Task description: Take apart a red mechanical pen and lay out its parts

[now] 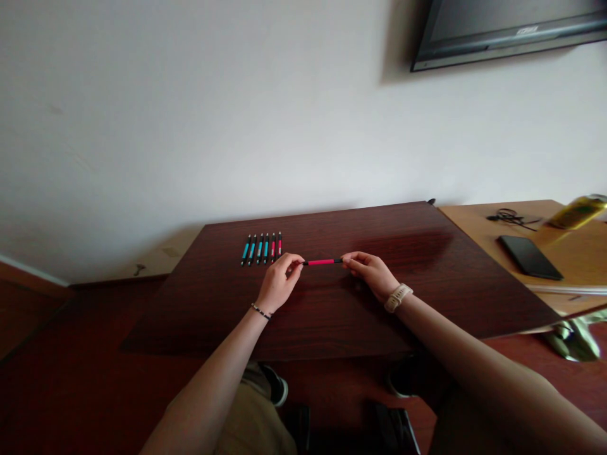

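A pen with a pink-red barrel and black ends (321,261) is held level above the dark wooden table (303,322). My left hand (281,277) pinches its left end, and my right hand (372,273) pinches its right end. Beyond my left hand lies a row of several pens side by side, pointing away from me. Blue pens (259,249) make up the left part of the row. Two pink-red pens (279,242) are at its right, and my left hand partly covers their near ends.
To the right stands a lighter wooden table (474,221), with a black phone (530,257), a dark cable (512,218) and a yellow can (578,212) on it. A wall (237,114) rises behind, with a television (512,31) at upper right.
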Demonstrator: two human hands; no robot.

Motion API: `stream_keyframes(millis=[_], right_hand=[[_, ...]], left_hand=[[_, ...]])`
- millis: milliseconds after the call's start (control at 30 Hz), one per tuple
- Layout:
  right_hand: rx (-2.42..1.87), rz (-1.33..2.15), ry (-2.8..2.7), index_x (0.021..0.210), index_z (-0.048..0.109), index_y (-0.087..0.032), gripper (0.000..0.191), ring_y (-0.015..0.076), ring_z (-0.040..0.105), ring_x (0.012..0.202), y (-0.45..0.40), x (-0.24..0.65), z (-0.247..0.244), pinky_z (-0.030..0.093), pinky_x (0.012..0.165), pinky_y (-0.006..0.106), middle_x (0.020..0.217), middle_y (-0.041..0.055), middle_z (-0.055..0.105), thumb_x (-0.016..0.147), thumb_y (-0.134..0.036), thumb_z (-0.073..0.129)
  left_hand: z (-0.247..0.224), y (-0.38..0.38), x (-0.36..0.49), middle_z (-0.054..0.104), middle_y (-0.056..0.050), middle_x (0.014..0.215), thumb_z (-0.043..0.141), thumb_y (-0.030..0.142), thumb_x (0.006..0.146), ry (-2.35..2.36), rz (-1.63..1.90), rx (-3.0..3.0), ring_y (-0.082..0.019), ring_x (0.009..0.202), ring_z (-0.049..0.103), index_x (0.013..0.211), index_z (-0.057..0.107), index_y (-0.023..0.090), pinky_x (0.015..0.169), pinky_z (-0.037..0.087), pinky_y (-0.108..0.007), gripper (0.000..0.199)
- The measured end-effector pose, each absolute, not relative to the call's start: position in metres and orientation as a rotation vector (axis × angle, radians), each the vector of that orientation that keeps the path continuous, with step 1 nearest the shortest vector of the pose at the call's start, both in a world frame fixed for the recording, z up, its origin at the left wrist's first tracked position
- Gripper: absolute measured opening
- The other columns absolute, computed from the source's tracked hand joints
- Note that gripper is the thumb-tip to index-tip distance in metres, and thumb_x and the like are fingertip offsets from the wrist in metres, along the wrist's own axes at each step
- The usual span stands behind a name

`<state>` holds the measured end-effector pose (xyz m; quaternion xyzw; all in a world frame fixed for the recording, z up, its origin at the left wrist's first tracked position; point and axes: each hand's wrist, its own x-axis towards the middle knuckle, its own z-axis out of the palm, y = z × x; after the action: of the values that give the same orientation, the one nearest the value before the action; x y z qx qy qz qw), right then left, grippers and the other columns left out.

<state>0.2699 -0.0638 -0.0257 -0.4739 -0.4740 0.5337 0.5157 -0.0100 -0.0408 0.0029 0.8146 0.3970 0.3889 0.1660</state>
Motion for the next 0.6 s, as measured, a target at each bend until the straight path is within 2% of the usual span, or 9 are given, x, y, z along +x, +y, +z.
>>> stream_keyframes(millis=[600], right_hand=[[-1.14,1.277,-1.137,0.096,0.076,-0.019,0.045,0.013,0.05,0.067,-0.0647,0.2688,-0.0231,0.039,0.063,0.028,0.086,0.0034,0.071,0.076,-0.058,0.084]], left_hand=[[0.0065,-0.043,-0.0094,0.068,-0.002,0.093,0.053,0.028,0.104,1.166,1.068,2.317,-0.016,0.082,0.062,0.096,0.063,0.021,0.076,0.049,-0.028,0.015]])
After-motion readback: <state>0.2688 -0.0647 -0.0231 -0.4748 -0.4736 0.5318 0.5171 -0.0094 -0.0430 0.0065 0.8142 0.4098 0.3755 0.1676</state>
